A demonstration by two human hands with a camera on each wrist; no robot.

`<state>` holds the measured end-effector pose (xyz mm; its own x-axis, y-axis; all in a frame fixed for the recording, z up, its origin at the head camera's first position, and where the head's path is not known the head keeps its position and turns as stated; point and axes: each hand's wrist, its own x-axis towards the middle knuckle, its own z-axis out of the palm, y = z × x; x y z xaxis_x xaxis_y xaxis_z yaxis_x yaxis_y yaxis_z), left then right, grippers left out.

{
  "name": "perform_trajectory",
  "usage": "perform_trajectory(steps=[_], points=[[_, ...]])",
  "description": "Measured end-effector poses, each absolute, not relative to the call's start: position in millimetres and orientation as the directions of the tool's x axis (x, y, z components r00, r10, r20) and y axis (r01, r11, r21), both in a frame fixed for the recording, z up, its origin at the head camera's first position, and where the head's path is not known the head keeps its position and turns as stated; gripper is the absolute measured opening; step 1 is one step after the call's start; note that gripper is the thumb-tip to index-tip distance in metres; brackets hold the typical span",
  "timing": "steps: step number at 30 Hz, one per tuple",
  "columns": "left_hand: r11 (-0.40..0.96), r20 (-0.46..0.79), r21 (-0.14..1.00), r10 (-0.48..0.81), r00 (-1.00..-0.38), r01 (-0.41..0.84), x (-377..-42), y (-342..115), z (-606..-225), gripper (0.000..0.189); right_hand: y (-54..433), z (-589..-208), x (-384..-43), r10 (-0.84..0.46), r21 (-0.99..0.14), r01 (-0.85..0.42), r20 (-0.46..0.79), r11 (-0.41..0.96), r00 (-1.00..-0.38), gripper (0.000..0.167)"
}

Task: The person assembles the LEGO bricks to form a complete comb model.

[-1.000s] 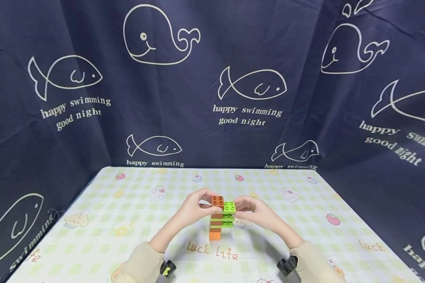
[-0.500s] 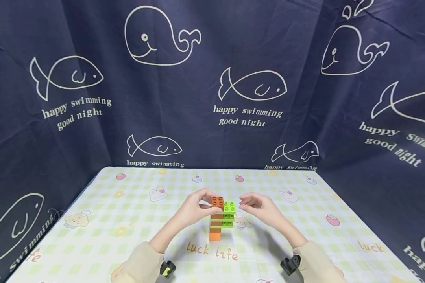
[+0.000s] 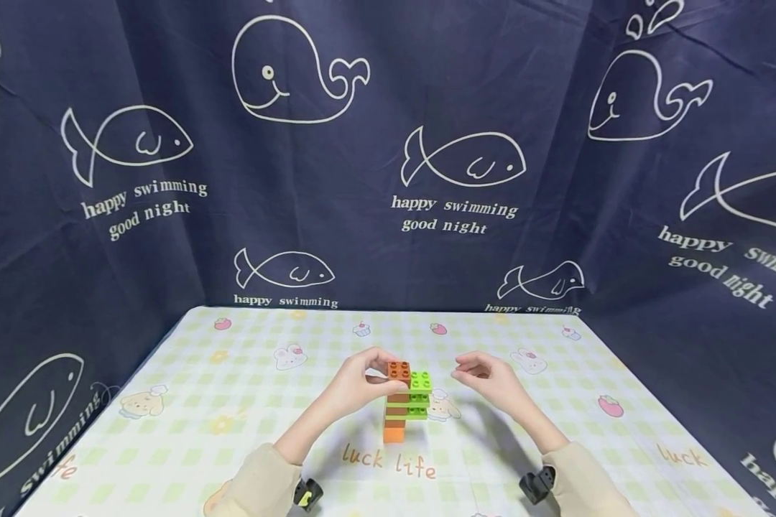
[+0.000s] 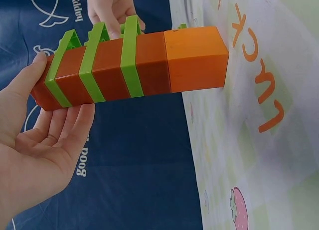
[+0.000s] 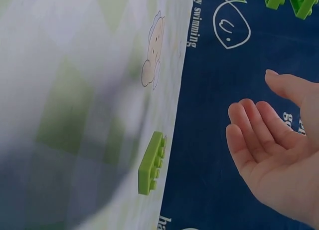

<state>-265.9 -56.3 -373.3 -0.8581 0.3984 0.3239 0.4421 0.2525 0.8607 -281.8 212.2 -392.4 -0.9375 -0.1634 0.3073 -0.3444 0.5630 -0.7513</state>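
A tower of building bricks stands upright on the table, with an orange brick at its base. Above that, reddish-brown bricks alternate with thin light green plates that stick out to the right. My left hand holds the top brown brick, thumb on the near side and fingers behind. Apart from the tower, on its right, my right hand is held in the air with bent, relaxed fingers and nothing in them. In the right wrist view a loose green plate with studs lies on the table below that hand.
The table wears a checked cloth printed with cartoon animals and lettering. Behind and at both sides hangs a dark blue curtain with white fish and whales. Black cameras sit at both wrists.
My right hand has let go of the top green plate and moved away to the right. The left hand keeps its hold on the tower, which stands in the same place.
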Motion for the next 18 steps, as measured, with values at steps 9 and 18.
perform_trajectory(steps=[9, 18], points=[[0.239, 0.321, 0.866, 0.408, -0.855, 0.439, -269, -58, -379, 0.032, 223, -404, -295, -0.104, -0.754, -0.277, 0.270, 0.596, -0.957, 0.031], [0.223, 0.323, 0.872, 0.404, -0.856, 0.435, -270, -58, -380, 0.033, 228, -404, -302, -0.094, -0.740, -0.237, 0.230, 0.629, -0.969, 0.033]])
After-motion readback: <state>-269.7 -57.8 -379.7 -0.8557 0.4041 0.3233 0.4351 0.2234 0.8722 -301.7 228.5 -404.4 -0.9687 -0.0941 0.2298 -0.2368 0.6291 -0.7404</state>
